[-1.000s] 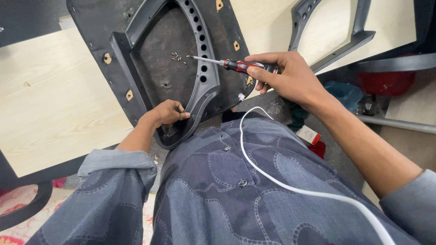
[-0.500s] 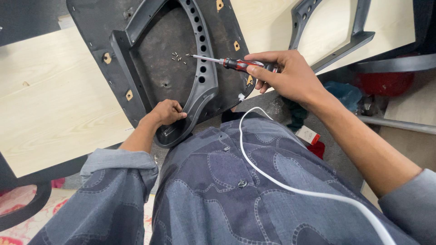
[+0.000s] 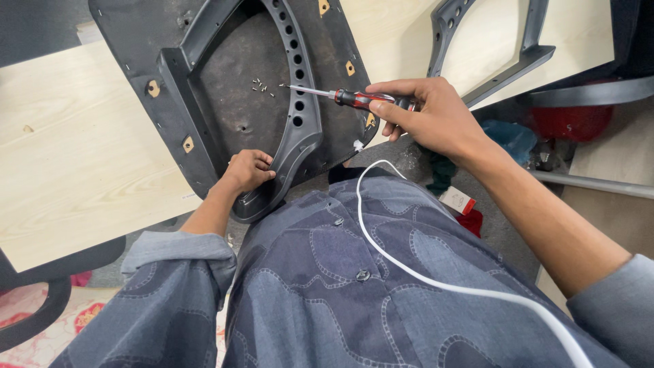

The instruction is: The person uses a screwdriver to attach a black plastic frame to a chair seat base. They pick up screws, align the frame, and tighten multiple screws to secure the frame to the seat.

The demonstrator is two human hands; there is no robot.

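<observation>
Here, a screwdriver hangs over tiny screws on a dark chair seat.

The right hand (image 3: 436,119) is closed around the red and black screwdriver (image 3: 347,97), and its tip points at the small screws (image 3: 262,86) lying loose on the seat (image 3: 238,82). The left hand (image 3: 251,170) is curled tight on the grey bracket (image 3: 300,136) at the seat's near edge. The seat leans half on the table (image 3: 75,150) and half on the lap, so I think it could tip or slide. Then the screws might roll off and get lost. The sharp tip could also slip and poke the left hand.
</observation>
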